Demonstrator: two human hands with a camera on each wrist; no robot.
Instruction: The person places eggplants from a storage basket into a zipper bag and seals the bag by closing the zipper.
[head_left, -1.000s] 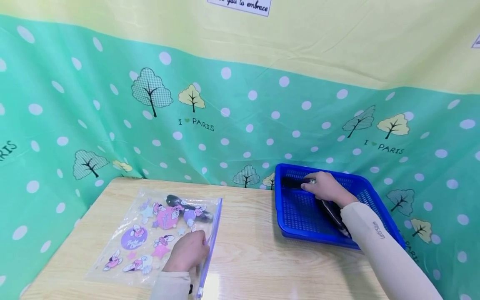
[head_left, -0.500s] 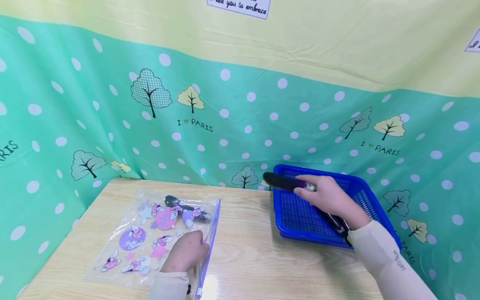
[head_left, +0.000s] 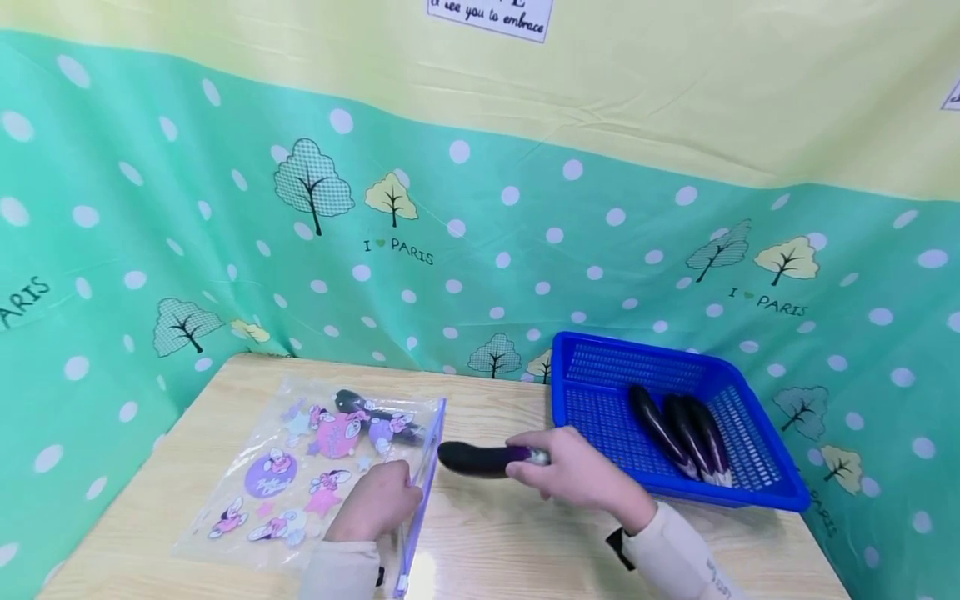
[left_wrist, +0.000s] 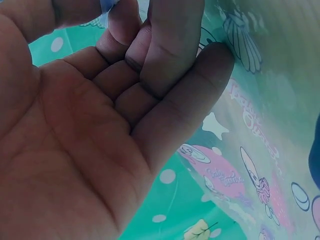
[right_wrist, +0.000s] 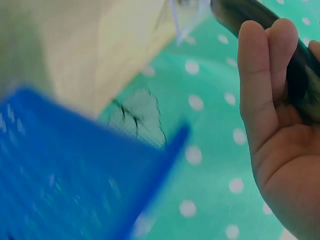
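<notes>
My right hand [head_left: 577, 471] grips a dark purple eggplant [head_left: 476, 460] by its pale end, above the table between basket and bag. The eggplant's dark end points left, close to the bag's opening edge. In the right wrist view the fingers curl round the eggplant [right_wrist: 250, 15]. My left hand [head_left: 378, 504] pinches the purple zip edge of a clear zip bag [head_left: 213, 475] printed with pink and purple cartoons. Inside the bag, near its far side, lies another eggplant [head_left: 347, 402]. The left wrist view shows the curled left fingers against the printed plastic [left_wrist: 260, 115].
A blue plastic basket [head_left: 592, 408] stands at the right, against the curtain. Three eggplants [head_left: 660, 429] lie side by side in its right part. Behind the wooden table [head_left: 495, 533] hangs a green and yellow curtain [head_left: 465, 275] with dots and trees.
My right hand has lifted the eggplant out of the basket and carried it left and nearer, towards the bag. The left hand has stayed at the bag's edge.
</notes>
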